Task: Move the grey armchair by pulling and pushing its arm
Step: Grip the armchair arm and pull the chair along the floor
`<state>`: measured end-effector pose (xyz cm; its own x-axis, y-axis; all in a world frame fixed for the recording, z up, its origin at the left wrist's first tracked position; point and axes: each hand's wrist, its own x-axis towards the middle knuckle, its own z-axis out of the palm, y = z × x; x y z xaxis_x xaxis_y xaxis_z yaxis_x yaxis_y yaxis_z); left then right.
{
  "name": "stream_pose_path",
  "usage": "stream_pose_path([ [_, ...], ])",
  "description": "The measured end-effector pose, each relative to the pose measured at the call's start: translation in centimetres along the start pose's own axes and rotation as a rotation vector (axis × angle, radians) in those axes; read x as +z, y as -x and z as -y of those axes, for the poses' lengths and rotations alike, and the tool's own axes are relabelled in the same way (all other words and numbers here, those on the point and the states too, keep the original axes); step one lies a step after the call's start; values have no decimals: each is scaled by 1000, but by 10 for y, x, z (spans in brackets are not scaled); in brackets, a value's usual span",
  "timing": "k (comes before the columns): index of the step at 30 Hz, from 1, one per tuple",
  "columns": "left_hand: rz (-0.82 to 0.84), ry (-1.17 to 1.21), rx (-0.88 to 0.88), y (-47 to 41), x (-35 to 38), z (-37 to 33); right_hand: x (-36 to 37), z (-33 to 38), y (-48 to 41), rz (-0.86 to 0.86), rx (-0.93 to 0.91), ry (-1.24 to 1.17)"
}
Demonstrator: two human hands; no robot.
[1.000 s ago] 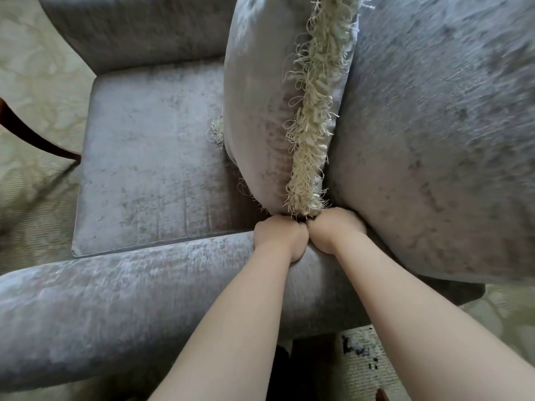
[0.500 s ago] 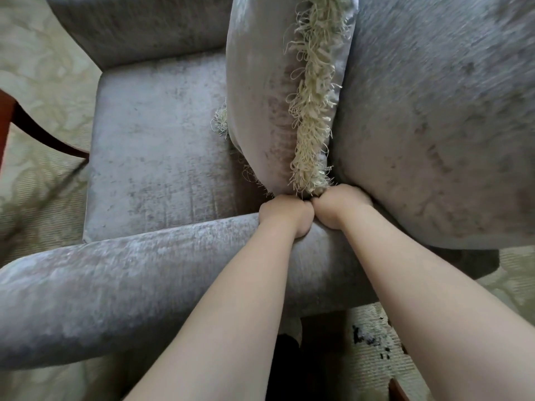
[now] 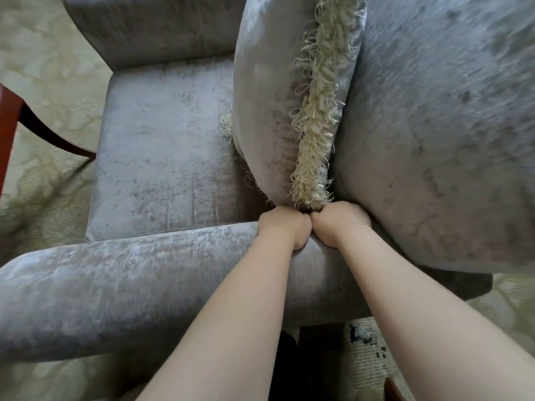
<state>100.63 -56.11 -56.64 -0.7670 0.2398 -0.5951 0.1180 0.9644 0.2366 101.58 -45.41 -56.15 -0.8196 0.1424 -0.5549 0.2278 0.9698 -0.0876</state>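
Left hand (image 3: pixel 282 228) and right hand (image 3: pixel 337 224) touching, both curled over armchair arm (image 3: pixel 130 287) at far-right end; arm's long axis runs left.

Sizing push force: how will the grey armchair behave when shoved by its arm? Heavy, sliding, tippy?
Probably heavy: the grey armchair is fully upholstered with a thick arm. Likely drags rather than glides, since it stands on carpet. Tipping seems unlikely given the wide seat; the loose fringed cushion may flop.
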Motion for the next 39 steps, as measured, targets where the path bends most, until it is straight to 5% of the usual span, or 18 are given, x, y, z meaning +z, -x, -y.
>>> stream_pose_path([
  [7,-18,-16,39,-3,3,5,-1,3,2,-42,38,0],
  [13,47,-41,42,18,-7,63,-14,78,16,239,409,358],
  [20,68,-54,-171,55,-40,241,-20,243,12,4,-64,127],
  [27,1,40,-400,115,-54,410,56,398,26,322,-303,-45],
  [39,-53,77,-418,106,-45,421,90,427,36,114,-236,-7],
])
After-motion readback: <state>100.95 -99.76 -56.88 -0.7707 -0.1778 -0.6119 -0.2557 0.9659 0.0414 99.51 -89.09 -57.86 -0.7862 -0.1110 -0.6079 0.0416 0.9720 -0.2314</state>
